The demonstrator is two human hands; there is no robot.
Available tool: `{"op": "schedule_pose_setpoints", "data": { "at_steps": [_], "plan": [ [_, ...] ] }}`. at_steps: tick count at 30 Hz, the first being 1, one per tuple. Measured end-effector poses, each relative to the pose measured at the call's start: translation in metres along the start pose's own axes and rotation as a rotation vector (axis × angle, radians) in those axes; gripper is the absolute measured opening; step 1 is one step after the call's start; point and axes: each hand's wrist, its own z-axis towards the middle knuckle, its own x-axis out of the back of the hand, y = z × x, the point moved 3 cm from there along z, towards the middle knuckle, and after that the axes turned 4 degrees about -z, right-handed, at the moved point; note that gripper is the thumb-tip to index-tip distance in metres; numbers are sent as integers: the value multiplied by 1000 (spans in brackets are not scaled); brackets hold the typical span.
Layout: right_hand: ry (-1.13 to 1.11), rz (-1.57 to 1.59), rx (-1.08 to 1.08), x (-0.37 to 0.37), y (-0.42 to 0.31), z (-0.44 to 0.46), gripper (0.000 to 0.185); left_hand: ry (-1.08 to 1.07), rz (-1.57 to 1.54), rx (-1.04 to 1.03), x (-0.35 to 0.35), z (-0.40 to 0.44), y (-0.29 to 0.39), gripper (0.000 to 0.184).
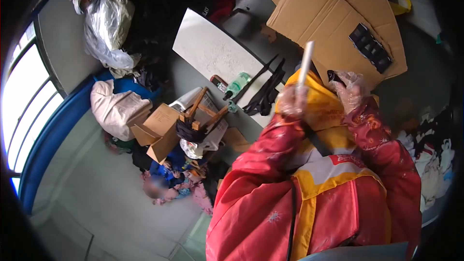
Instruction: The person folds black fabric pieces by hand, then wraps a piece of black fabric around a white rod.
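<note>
My left hand (292, 100), in a clear plastic glove, is closed around a slim white stick-like tool (306, 63) that points up; motion blurs it, so its kind is unclear. To its right, my right hand (352, 92), also in clear plastic, has its fingers curled around a small black piece (332, 75), perhaps a strap end. Yellow fabric (316, 99) lies between and below both hands, over my lap. Several black straps (265, 89) rest on a white board (208, 38) left of my hands.
A green bottle (238, 85) and a phone (218, 83) lie by the straps. Cardboard (309, 12) beyond my hands carries black pieces (370, 48). An open box (158, 128) and another person (176, 171) are at left; piled cloth (430, 159) is at right.
</note>
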Motion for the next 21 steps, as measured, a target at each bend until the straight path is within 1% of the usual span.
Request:
{"op": "schedule_pose_setpoints", "data": {
  "at_steps": [1,2,3,4,5,6,7,8,9,10,12,13,14,16,17,18,20,21],
  "plan": [
    [8,23,-8,-7,2,6,27,66,206,25,19,-5,-23,17],
    [104,153,71,-14,5,12,32,75,165,89,37,-11,-57,21],
    [199,284,141,-23,7,16,36,5,318,275,61,-20,-84,27],
    [202,310,118,-30,8,19,36,3,582,270,71,-19,-63,31],
    [217,268,140,-33,7,24,38,-94,658,388,87,-22,-80,31],
    [236,223,161,-36,7,29,40,-92,790,332,100,-33,-106,32],
    [292,210,221,-34,5,34,46,-109,853,375,114,-42,-128,32],
    [311,218,210,-37,7,36,46,-116,910,408,123,-45,-149,32],
    [324,220,182,-40,9,37,45,-180,950,405,127,-40,-159,28],
    [328,222,156,-42,11,36,43,-177,954,396,126,-38,-169,28],
    [317,263,165,-46,11,31,42,-121,952,186,126,-39,-183,28],
    [313,296,173,-48,10,30,40,-134,929,35,126,-36,-190,31],
    [325,294,172,-40,7,27,40,-131,844,32,124,-36,-189,30],
    [362,340,154,-47,6,13,37,-192,875,21,128,-32,-211,30],
    [355,356,136,-50,5,4,39,-204,902,113,131,-32,-223,29],
    [377,343,143,-53,1,-7,39,-194,823,9,133,-33,-229,31],
    [370,270,128,-60,-9,-26,43,-171,717,-36,133,-35,-236,34],
    [369,247,106,-62,-12,-33,47,-231,737,53,128,-32,-219,38]
  ]
}}
